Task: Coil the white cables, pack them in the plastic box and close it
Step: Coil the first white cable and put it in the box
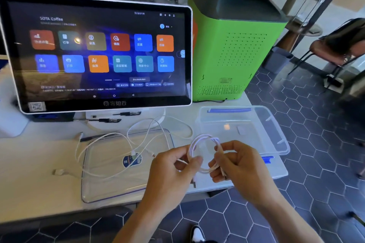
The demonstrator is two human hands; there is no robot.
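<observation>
A white cable (203, 140) is wound into a small loop held between both hands above the table's front edge. My left hand (169, 171) pinches the loop's left side. My right hand (239, 165) grips its right side, with a plug end sticking out below the fingers. More loose white cables (138, 138) lie tangled on the table and across the clear box lid (102, 189), which lies flat to the left. The clear plastic box (276, 130) with blue clips stands open and looks empty, just behind my right hand.
A large touchscreen terminal (98, 53) stands at the back left. A green machine (237, 45) sits at the back right. Two black pens (110, 120) lie under the screen. The table's edge runs close to my hands, with dark hexagon floor tiles (296, 193) beyond.
</observation>
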